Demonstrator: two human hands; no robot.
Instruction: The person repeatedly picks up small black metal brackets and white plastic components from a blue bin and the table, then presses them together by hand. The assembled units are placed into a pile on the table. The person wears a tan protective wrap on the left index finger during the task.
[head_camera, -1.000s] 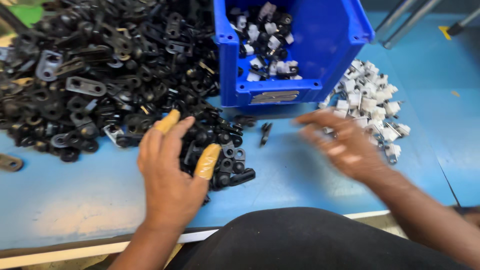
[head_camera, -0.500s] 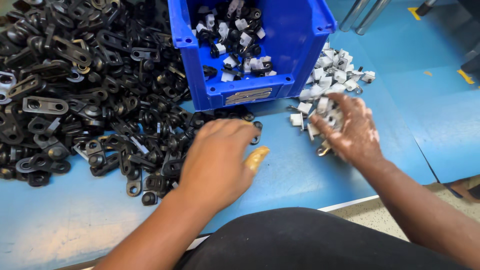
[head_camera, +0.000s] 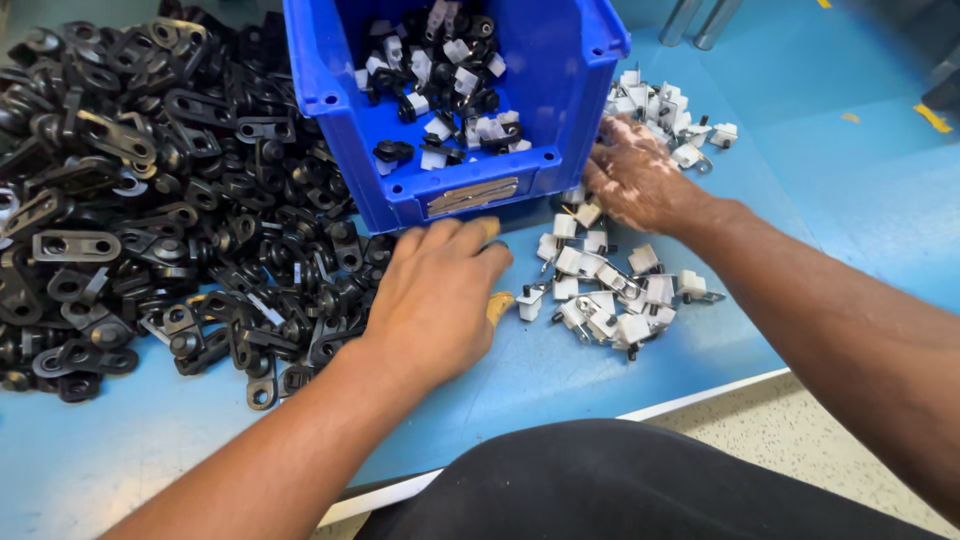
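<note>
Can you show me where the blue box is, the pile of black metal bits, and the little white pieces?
blue box (head_camera: 470, 195): head view, on its front wall.
black metal bits (head_camera: 150, 200): head view, middle of the pile.
little white pieces (head_camera: 610, 295): head view, centre of the near cluster.

Smooth light blue worktable (head_camera: 830, 150) with a white front edge, speckled pale floor (head_camera: 830, 470), two shiny metal legs (head_camera: 700, 20)

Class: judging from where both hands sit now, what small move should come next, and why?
Probably the right hand closes on one small white plastic clip. It rests on that scattered pile beside the blue plastic bin, while the left hand lies at the black metal brackets.
</note>
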